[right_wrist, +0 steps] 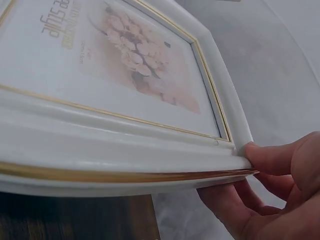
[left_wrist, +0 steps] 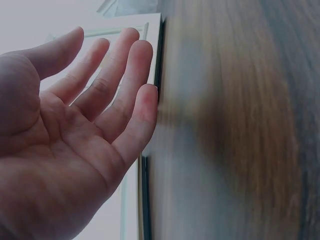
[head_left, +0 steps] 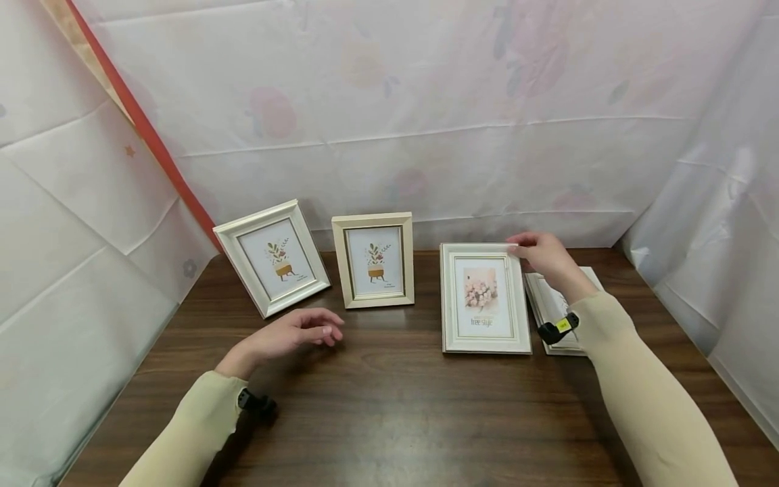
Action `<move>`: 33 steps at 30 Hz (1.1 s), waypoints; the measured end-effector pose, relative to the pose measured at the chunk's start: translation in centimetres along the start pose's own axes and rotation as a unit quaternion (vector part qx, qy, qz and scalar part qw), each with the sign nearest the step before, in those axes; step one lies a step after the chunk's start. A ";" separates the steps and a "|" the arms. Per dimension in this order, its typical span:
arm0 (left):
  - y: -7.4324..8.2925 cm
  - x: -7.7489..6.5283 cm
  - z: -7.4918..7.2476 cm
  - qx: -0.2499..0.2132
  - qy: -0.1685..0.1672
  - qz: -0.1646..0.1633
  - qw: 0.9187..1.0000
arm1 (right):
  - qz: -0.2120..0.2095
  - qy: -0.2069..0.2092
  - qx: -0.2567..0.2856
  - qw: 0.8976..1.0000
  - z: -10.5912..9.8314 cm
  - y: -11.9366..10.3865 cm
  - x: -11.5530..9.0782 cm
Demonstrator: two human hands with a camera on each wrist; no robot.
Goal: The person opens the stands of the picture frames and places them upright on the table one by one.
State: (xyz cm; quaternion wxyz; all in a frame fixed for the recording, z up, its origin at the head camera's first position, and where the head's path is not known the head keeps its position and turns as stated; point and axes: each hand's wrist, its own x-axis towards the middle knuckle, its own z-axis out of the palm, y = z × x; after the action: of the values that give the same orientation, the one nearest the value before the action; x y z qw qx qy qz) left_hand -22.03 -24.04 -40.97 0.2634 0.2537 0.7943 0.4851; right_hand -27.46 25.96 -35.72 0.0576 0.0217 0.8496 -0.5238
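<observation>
My right hand (head_left: 544,260): pinching the top right corner of one flower-picture frame (head_left: 485,297), just left of another white frame (head_left: 548,301). My left hand (head_left: 289,337): empty, fingers loosely bent, near the cream frame (head_left: 374,260).

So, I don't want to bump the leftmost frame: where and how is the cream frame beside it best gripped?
Probably by the right border of the cream frame, pinched front to back, coming from the right. The frame stands up, its border is slim, and the gap toward the flower-picture frame looks wider than that toward the leftmost frame.
</observation>
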 end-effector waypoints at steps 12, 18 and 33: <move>-0.4 -0.6 -0.7 -0.015 0.015 -0.008 1.000 | -0.029 0.023 0.071 0.997 -0.5 0.5 -1.9; -0.6 -1.1 -0.9 -0.014 0.031 -0.009 0.999 | -0.063 0.014 0.160 0.985 -0.5 0.0 -2.7; -0.3 -1.6 -1.7 -0.054 0.123 -0.003 0.991 | -0.170 -0.040 0.286 0.942 -0.5 0.0 -4.2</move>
State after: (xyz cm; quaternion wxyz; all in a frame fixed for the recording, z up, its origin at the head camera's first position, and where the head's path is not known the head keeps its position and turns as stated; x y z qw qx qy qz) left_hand -22.09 -26.29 -40.32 0.1780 0.1752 0.7943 0.5539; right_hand -23.33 26.52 -35.01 -0.0071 -0.1280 0.6519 -0.7474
